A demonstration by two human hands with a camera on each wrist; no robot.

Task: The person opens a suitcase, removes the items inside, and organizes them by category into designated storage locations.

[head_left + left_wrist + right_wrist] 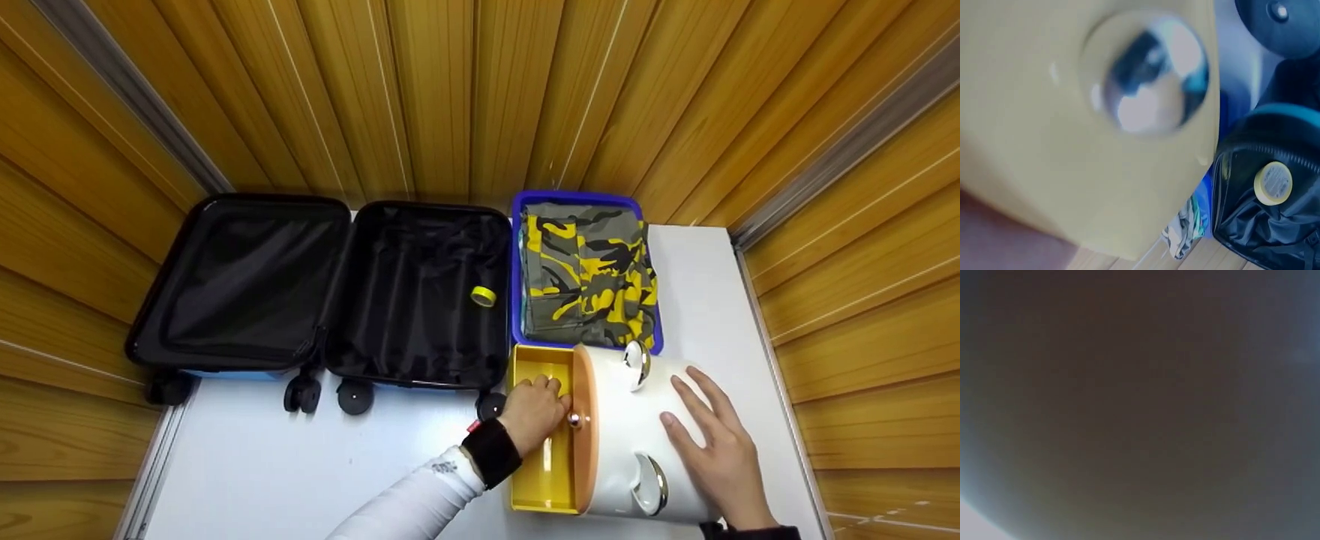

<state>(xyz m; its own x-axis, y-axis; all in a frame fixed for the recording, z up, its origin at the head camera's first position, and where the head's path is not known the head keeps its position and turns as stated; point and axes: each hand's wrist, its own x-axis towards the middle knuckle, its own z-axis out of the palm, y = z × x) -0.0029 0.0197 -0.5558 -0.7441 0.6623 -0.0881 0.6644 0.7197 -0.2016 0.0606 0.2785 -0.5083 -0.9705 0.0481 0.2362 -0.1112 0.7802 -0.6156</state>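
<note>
A white cabinet [611, 465] with a rounded body has an orange front panel [589, 465] and a yellow drawer [544, 491] pulled out to the left. My left hand [534, 412] reaches down into the drawer with bent fingers, beside the shiny round knob [575, 420]. Its fingertips are hidden, and I cannot tell if they hold anything. The knob [1157, 76] and a pale panel [1044, 157] fill most of the left wrist view. My right hand [720, 450] rests on the cabinet's white top, fingers spread. The right wrist view is a dark blur.
An open black suitcase [345, 300] with wheels lies to the left. A yellow tape roll [483, 296] sits in its right half. Behind the cabinet, a blue tray [516, 300] holds folded camouflage clothing [592, 277]. Wood-patterned walls [435, 97] enclose the white table [300, 465].
</note>
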